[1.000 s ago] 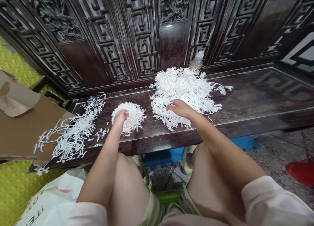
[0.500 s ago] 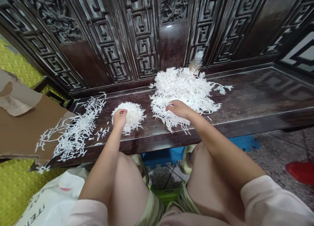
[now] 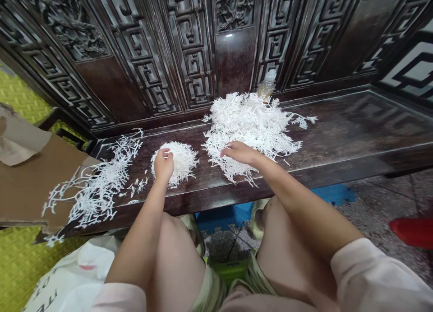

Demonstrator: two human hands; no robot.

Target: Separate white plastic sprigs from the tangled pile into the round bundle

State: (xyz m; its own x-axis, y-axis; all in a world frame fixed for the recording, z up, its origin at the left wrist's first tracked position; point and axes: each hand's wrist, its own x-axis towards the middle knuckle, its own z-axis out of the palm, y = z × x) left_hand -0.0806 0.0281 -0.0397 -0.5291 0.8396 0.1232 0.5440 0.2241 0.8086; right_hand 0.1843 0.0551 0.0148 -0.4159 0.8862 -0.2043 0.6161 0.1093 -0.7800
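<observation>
Cupping the left hand (image 3: 163, 164), fingers curled together on a small round mound of white shredded strips (image 3: 183, 163) at centre, no telling if clamped; right hand (image 3: 240, 152) open, fingers apart, on the larger pile (image 3: 250, 122) to the right, atop the dark wooden bench (image 3: 338, 136); light pressure best suits loose strands

Soft, even indoor light, with small glare on the carved wooden panel (image 3: 229, 34) and bowed edges.

This looks like a sitting room in a home furnished in traditional style. A dark carved-wood bench (image 3: 338, 122) with fretwork back panels (image 3: 189, 45) stands on a speckled terrazzo floor (image 3: 379, 199), beside a yellow-green woven mat (image 3: 20, 90).
</observation>
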